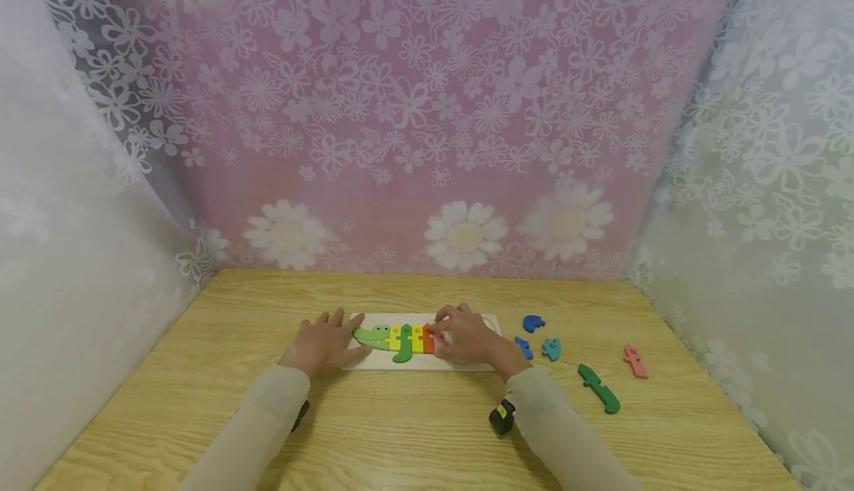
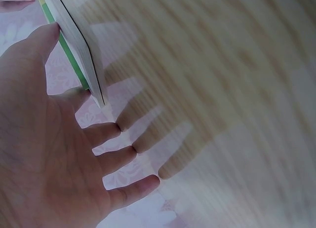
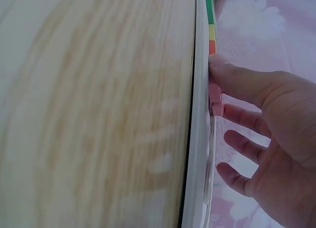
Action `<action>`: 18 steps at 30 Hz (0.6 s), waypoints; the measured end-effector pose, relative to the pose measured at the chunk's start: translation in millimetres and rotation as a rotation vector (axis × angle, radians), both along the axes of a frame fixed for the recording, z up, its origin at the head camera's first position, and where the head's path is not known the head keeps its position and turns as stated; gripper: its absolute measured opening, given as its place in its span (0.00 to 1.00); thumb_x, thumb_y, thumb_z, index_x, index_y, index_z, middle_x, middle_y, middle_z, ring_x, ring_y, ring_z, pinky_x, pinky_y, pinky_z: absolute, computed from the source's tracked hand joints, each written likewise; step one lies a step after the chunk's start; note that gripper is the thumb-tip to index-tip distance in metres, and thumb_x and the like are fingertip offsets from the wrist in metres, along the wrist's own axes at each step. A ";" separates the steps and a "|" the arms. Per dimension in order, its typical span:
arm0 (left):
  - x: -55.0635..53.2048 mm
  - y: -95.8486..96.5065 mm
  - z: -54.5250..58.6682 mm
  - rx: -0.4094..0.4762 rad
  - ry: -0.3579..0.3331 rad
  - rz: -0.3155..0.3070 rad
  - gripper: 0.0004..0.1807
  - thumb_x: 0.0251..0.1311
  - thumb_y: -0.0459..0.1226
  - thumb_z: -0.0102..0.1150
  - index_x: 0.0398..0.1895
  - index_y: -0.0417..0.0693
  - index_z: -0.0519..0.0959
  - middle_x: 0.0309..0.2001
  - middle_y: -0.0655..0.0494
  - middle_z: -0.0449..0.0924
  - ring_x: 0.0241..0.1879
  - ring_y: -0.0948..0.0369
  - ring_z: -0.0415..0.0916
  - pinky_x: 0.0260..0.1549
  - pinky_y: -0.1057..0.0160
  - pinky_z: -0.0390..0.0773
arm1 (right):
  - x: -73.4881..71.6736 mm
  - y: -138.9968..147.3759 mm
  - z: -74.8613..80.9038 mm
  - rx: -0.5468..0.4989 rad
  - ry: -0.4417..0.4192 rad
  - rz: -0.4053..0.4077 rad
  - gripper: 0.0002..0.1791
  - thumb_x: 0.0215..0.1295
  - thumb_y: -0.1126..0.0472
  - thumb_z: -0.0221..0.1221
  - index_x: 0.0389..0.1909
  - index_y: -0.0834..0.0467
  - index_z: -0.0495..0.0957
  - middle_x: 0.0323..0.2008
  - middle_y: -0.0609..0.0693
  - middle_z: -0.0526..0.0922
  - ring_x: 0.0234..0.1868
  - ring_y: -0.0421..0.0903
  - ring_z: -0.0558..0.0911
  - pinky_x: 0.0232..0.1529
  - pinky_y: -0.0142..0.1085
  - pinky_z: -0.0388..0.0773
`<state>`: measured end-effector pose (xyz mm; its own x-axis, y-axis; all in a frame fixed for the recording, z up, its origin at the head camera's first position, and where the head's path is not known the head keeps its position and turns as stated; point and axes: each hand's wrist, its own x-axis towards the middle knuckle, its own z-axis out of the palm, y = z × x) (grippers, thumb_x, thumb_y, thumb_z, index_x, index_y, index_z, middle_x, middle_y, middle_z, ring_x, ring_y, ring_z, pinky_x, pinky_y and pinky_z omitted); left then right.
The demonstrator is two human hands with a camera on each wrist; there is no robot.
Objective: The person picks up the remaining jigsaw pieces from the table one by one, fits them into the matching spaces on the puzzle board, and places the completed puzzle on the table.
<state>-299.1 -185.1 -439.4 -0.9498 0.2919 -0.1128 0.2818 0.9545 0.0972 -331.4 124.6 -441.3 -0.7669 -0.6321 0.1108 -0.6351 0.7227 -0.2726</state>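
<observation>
A pale wooden puzzle board (image 1: 427, 363) lies flat before me, with a crocodile head piece (image 1: 375, 337), yellow and green body pieces and a red-orange piece (image 1: 428, 340) set in a row. My left hand (image 1: 322, 345) rests at the board's left end, fingers spread, thumb and index finger on its edge. At the row's right side, my right hand (image 1: 470, 337) pinches a pink puzzle piece (image 3: 215, 94) between thumb and index finger, against the board. The other fingers of that hand stand apart from the piece. The hand covers much of the board's right part in the head view.
Right of the board lie two blue pieces, one curved (image 1: 532, 323) and one smaller (image 1: 524, 348), and a teal piece (image 1: 551, 349). Farther right are a long dark green piece (image 1: 599, 389) and another pink piece (image 1: 635, 362). Flowered curtains (image 1: 427, 120) surround the wooden table (image 1: 400, 439).
</observation>
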 end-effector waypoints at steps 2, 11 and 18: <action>-0.4 0.1 0.3 0.001 -0.001 0.002 0.43 0.71 0.67 0.45 0.82 0.57 0.58 0.79 0.35 0.57 0.76 0.32 0.59 0.67 0.22 0.59 | -1.0 0.1 -0.9 -0.004 -0.006 -0.006 0.21 0.67 0.57 0.63 0.60 0.55 0.85 0.58 0.55 0.80 0.52 0.55 0.72 0.46 0.50 0.70; -1.1 0.3 0.6 -0.001 -0.004 0.004 0.43 0.71 0.67 0.45 0.82 0.56 0.59 0.79 0.35 0.58 0.76 0.32 0.60 0.67 0.22 0.59 | -5.8 4.0 -4.0 0.006 -0.035 -0.004 0.21 0.69 0.54 0.66 0.62 0.54 0.84 0.63 0.55 0.80 0.56 0.56 0.72 0.45 0.49 0.69; -1.3 1.1 0.2 0.001 -0.005 0.006 0.43 0.71 0.67 0.46 0.82 0.56 0.58 0.79 0.35 0.58 0.76 0.32 0.59 0.67 0.22 0.59 | -4.2 10.3 -3.8 -0.037 -0.043 0.027 0.18 0.72 0.54 0.64 0.58 0.56 0.85 0.61 0.55 0.81 0.54 0.54 0.71 0.44 0.46 0.66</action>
<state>-300.4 -184.0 -439.2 -0.9509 0.2867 -0.1169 0.2760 0.9560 0.0996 -335.6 135.0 -445.1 -0.7540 -0.6489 0.1019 -0.6416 0.6944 -0.3259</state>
